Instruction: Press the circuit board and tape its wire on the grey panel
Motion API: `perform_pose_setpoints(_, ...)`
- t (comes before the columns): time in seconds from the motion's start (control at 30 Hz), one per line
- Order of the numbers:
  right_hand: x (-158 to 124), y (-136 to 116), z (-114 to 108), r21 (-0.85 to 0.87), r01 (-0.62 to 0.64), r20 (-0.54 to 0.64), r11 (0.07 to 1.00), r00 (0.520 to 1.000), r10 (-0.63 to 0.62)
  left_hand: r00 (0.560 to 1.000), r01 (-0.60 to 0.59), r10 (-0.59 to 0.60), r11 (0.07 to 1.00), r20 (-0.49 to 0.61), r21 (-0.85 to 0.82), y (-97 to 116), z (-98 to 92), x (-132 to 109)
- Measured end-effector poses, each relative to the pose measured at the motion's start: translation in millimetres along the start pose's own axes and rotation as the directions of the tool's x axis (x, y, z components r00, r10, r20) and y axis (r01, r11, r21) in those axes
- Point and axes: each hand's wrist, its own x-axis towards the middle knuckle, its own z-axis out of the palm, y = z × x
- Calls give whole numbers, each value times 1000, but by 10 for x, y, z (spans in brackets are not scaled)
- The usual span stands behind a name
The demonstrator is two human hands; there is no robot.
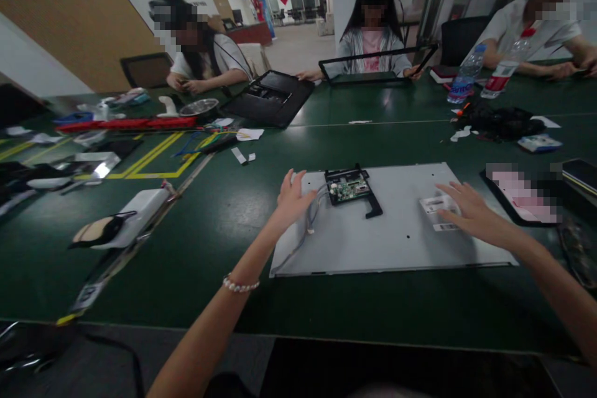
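A grey metal panel [401, 236], the back of a flat screen, lies flat on the green table [224, 242] in front of me. A small green circuit board [347, 188] in a black bracket sits near its far edge, with thin wires running off to the left. My left hand [293, 199] rests on the panel's far left corner, fingers spread, beside those wires. My right hand [466, 212] lies flat and open on the right part of the panel, next to a white label [436, 204].
Three other people sit across the table. One holds a black screen frame [377, 65]; a black monitor back cover [273, 98] lies nearby. Water bottles [466, 74], black parts [501, 121], a metal bowl [199, 108] and a white device [135, 214] surround the panel.
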Motion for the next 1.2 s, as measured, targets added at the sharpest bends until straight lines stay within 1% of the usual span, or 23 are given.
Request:
perform_pose_setpoints(0.07,122,-92,6,-34,48,67,998,997,-46,990,-27,33,999,140,-39,111,56,125)
perform_pose_setpoints(0.1,182,-139,16,-41,61,89,997,994,-57,973,-34,46,998,226,-57,153,89,181)
perform_pose_setpoints(0.17,287,-220,61,-71,81,99,994,992,-74,916,-48,77,995,394,-85,187,160,269)
perform_pose_setpoints(0.2,326,-249,98,-92,85,91,992,993,-77,885,-62,99,993,454,-96,179,194,297)
perform_pose_setpoints(0.27,374,-283,192,-135,96,69,986,994,-88,846,-117,157,987,509,-110,124,247,324)
perform_pose_setpoints(0.4,378,-276,344,-211,169,76,963,985,-156,828,-252,244,966,506,-52,-13,280,301)
perform_pose_setpoints(0.47,368,-267,366,-229,193,80,954,981,-179,825,-291,266,956,499,-29,-52,285,287)
perform_pose_setpoints(0.53,366,-268,364,-231,187,71,955,982,-176,825,-312,283,950,490,-23,-73,302,282)
perform_pose_setpoints(0.67,368,-308,341,-231,155,59,961,988,-145,822,-361,317,932,473,4,-66,376,251)
perform_pose_setpoints(0.77,360,-345,320,-243,148,71,959,988,-134,797,-392,335,920,503,10,-2,446,164)
perform_pose_setpoints(0.83,353,-352,307,-242,151,82,959,987,-135,778,-402,334,916,532,14,50,493,89)
perform_pose_setpoints(0.93,341,-323,296,-238,162,83,958,986,-147,775,-404,339,915,534,5,94,538,7)
perform_pose_setpoints(1.0,330,-289,294,-237,168,89,957,984,-151,766,-394,349,919,541,-34,88,536,-4)
perform_pose_setpoints(1.13,302,-241,289,-228,169,110,959,983,-148,705,-336,351,931,616,-145,28,488,45)
perform_pose_setpoints(1.2,290,-242,283,-226,169,113,959,983,-147,694,-316,351,933,629,-172,-1,477,68)
